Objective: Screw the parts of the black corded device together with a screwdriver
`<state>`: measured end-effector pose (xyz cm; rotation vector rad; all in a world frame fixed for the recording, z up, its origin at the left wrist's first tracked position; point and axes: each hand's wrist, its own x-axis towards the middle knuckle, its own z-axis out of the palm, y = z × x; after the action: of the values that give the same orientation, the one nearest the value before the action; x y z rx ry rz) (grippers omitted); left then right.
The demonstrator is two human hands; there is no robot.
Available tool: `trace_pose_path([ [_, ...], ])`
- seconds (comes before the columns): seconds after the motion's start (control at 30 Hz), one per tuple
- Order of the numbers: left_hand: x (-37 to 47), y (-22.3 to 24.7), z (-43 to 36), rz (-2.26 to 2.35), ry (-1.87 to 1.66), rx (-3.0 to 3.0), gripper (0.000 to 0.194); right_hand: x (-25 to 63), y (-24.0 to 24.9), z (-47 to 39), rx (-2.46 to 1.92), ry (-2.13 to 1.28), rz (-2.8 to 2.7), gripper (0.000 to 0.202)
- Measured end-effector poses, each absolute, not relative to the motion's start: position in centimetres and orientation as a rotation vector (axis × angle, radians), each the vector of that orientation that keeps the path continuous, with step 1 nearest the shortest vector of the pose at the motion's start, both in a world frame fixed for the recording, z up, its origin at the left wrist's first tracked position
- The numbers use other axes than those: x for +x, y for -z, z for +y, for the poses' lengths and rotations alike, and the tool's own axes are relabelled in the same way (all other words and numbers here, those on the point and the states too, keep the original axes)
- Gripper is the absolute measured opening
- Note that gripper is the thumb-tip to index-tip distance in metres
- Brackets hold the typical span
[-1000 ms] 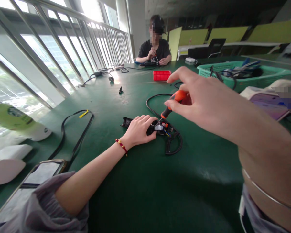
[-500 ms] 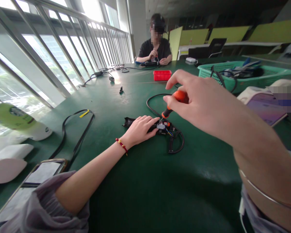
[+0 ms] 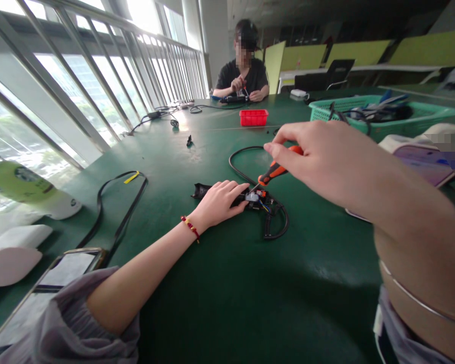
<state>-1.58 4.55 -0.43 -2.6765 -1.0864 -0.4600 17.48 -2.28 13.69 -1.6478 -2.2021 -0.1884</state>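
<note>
My left hand (image 3: 222, 202) grips a black opened device (image 3: 201, 191) that lies on the green table (image 3: 227, 283). At the device's right end, a grey part, an orange-red part and thin coloured wires are exposed. A black cable (image 3: 244, 150) curves around behind and beside it. My right hand (image 3: 307, 151) holds an orange and black screwdriver (image 3: 275, 171) by its handle. The screwdriver is tilted, its shaft reaching down left to the grey part near my left fingertips. Exact contact of the tip is too small to tell.
A red basket (image 3: 254, 118) stands beyond the device, a green basket (image 3: 420, 119) of tools at the back right. On the left are a strap (image 3: 131, 212), a phone (image 3: 60, 278) and a green cup (image 3: 23, 187). A person (image 3: 242, 65) works opposite.
My right hand has shifted slightly right and down, and the screwdriver now leans further to the right. My left hand and the device have stayed in place.
</note>
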Motion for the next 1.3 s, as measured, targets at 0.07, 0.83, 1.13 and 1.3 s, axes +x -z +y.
trace_pose_path([
  [0.07,-1.6,0.5,4.6,-1.084,0.465,-2.667,0.04,17.8,-13.6,-2.3,-1.577,0.183,-2.18,0.026],
  [0.83,-1.6,0.5,4.5,-1.063,0.497,-2.688,0.041,18.1,-14.1,-2.2,-1.359,0.159,-2.285,0.027],
  [1.13,-1.7,0.5,4.4,-1.098,0.517,-2.708,0.04,18.0,-14.4,-2.3,-1.699,0.074,-2.182,0.025],
  [1.3,-1.8,0.5,4.3,-1.093,0.65,-2.661,0.044,18.4,-14.1,-2.5,-1.605,0.116,-2.241,0.041],
])
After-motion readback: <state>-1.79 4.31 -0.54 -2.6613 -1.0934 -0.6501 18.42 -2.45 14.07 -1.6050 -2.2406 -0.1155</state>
